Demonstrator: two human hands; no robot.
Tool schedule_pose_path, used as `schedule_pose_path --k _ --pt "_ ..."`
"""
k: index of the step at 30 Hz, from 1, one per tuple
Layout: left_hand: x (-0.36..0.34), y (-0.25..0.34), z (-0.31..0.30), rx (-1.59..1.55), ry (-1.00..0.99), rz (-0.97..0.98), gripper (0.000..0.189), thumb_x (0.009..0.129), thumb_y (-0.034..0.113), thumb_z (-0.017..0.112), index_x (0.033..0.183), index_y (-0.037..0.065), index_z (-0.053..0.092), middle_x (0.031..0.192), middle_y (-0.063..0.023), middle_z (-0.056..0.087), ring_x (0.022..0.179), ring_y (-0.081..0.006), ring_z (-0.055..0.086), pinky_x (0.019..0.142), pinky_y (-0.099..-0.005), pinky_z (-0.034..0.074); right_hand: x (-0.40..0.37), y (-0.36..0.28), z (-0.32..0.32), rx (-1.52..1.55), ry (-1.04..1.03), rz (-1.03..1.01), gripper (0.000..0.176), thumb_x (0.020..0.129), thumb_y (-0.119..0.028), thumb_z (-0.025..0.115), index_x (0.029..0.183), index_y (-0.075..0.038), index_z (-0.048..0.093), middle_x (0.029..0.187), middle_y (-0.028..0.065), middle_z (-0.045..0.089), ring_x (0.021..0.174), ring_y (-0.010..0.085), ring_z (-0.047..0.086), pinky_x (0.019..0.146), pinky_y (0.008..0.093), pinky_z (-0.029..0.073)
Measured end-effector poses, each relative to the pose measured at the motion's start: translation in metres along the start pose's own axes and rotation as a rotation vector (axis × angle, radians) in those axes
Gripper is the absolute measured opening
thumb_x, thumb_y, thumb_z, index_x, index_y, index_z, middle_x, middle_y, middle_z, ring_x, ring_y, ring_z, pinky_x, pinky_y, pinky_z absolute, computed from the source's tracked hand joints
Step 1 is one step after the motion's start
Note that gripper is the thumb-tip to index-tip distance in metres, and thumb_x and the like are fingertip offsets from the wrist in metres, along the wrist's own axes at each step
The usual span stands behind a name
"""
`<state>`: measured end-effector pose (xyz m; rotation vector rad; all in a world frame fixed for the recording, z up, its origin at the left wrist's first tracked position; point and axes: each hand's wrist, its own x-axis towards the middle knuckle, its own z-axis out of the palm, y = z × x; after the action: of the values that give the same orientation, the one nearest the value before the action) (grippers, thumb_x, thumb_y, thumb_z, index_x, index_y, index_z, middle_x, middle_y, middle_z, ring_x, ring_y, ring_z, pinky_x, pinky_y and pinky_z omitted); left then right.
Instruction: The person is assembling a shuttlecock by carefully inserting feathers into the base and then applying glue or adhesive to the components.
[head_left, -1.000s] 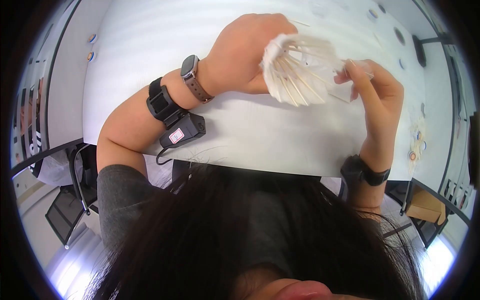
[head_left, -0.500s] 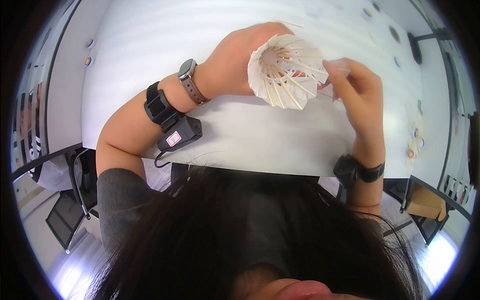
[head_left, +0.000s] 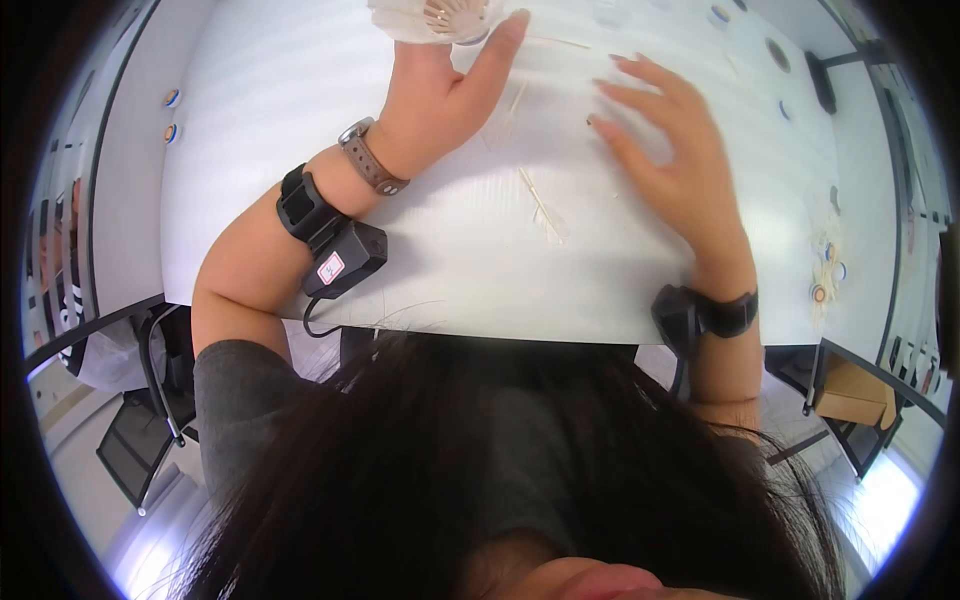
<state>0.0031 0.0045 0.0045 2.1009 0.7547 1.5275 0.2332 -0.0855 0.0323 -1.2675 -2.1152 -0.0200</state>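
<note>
Shuttlecock (head_left: pixel 432 14) sits at the far side of the desk (head_left: pixel 300 90), right at the top of my view and partly cut off, with its feather skirt and ribs showing. My left hand (head_left: pixel 440 95) is stretched all the way out to it: arm long across the desk, wrist bent back a little, fingers loosely spread, one finger running up beside the skirt. It touches the feathers, but I cannot tell whether anything is actually pinched, because the contact is hidden at the frame edge. My right hand (head_left: pixel 665 150) is wide open, palm down, fingers fanned low over the desk and holding nothing. Whether it is touching or hovering, I can't say.

One loose feather (head_left: pixel 545 212) lies between the hands, nearer me. A second feather (head_left: pixel 514 100) lies just beside the left hand.

My read is that this is a set-down at full reach. To do it well I'd keep the touch on the skirt light, since those feathers look as if they would bend under any squeeze. I'd let the base take the weight. I'd also hold the right palm clear of the loose feathers so it doesn't sweep or crush them.

A smartwatch (head_left: pixel 372 165) and a strapped black sensor unit (head_left: pixel 335 255) ride the left forearm, and a black band (head_left: pixel 705 315) is on the right wrist.
</note>
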Motion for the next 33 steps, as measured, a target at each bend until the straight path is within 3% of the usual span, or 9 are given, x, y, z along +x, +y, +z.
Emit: schedule_pose_path --k 3,5,12,13,16,19,22,28,33 --pt "0.001 -0.006 0.003 -0.045 0.042 -0.107 0.017 0.093 0.006 0.066 0.109 0.002 0.060 0.100 -0.0048 0.062 0.086 -0.0118 0.054 0.077 -0.0277 0.046 0.005 -0.009 0.018 -0.039 -0.109 0.013 0.029 0.085 -0.021 0.075 0.111 -0.009 0.073 0.137 0.0126 0.059 0.132 0.0340 0.050 0.109 0.0423 0.040" --pt "0.005 -0.008 -0.001 -0.168 0.007 -0.132 0.016 0.090 0.007 0.071 0.098 0.003 0.057 0.103 -0.0047 0.064 0.093 -0.0126 0.061 0.082 -0.0278 0.049 0.009 -0.013 0.015 -0.072 -0.109 0.004 0.028 0.086 -0.021 0.073 0.111 -0.009 0.072 0.135 0.0126 0.061 0.134 0.0331 0.049 0.109 0.0423 0.040" --pt "0.010 0.000 0.002 -0.176 0.018 -0.224 0.011 0.093 0.011 0.069 0.092 0.002 0.063 0.088 -0.0019 0.065 0.084 -0.0098 0.058 0.079 -0.0264 0.047 0.027 -0.022 0.024 -0.095 -0.267 -0.243 0.022 0.085 -0.009 0.063 0.106 -0.004 0.071 0.133 0.0121 0.062 0.132 0.0304 0.051 0.105 0.0405 0.044" --pt "0.009 -0.001 0.001 -0.162 0.020 -0.242 0.011 0.093 0.011 0.069 0.092 0.002 0.063 0.088 -0.0019 0.065 0.083 -0.0096 0.058 0.078 -0.0264 0.046 0.031 -0.022 0.029 -0.148 -0.191 -0.389 0.023 0.081 -0.007 0.064 0.102 -0.001 0.071 0.121 0.0136 0.067 0.117 0.0285 0.062 0.094 0.0359 0.051" --pt "0.008 -0.006 0.000 -0.166 0.027 -0.258 0.011 0.092 0.012 0.070 0.090 0.002 0.064 0.087 -0.0018 0.065 0.082 -0.0092 0.058 0.076 -0.0265 0.046 0.036 -0.028 0.040 -0.331 -0.209 -0.514 0.017 0.073 -0.005 0.066 0.090 -0.002 0.070 0.091 0.0109 0.068 0.086 0.0231 0.068 0.071 0.0315 0.054" --pt "0.007 -0.007 -0.002 -0.181 0.025 -0.282 0.012 0.091 0.012 0.070 0.089 0.003 0.063 0.085 -0.0013 0.064 0.081 -0.0093 0.058 0.075 -0.0267 0.046 0.042 -0.035 0.041 -0.418 -0.314 -0.564 0.010 0.065 -0.006 0.068 0.074 -0.007 0.064 0.068 0.0042 0.056 0.063 0.0164 0.058 0.054 0.0286 0.046" --pt "0.006 -0.006 0.004 -0.175 0.031 -0.270 0.014 0.091 0.014 0.071 0.092 0.004 0.062 0.085 -0.0010 0.063 0.081 -0.0102 0.058 0.076 -0.0275 0.047 0.044 -0.037 0.041 -0.479 -0.338 -0.527 0.013 0.061 -0.006 0.069 0.066 -0.010 0.058 0.064 0.0011 0.049 0.060 0.0151 0.054 0.051 0.0285 0.042" --pt "0.001 -0.012 0.007 -0.095 0.023 -0.197 0.023 0.091 0.018 0.071 0.104 0.004 0.059 0.095 -0.0041 0.061 0.089 -0.0142 0.057 0.082 -0.0322 0.047 0.052 -0.032 0.042 -0.543 -0.362 -0.396 0.012 0.068 -0.006 0.068 0.069 -0.011 0.058 0.068 0.0016 0.054 0.064 0.0163 0.059 0.052 0.0296 0.045" --pt "0.001 -0.011 0.006 0.067 -0.026 -0.061 0.029 0.091 0.020 0.070 0.112 0.004 0.057 0.106 -0.0104 0.060 0.097 -0.0223 0.059 0.088 -0.0357 0.047 0.056 -0.031 0.021 -0.411 -0.227 -0.218 0.007 0.073 -0.005 0.066 0.073 -0.008 0.060 0.073 0.0048 0.060 0.072 0.0220 0.065 0.060 0.0352 0.052"
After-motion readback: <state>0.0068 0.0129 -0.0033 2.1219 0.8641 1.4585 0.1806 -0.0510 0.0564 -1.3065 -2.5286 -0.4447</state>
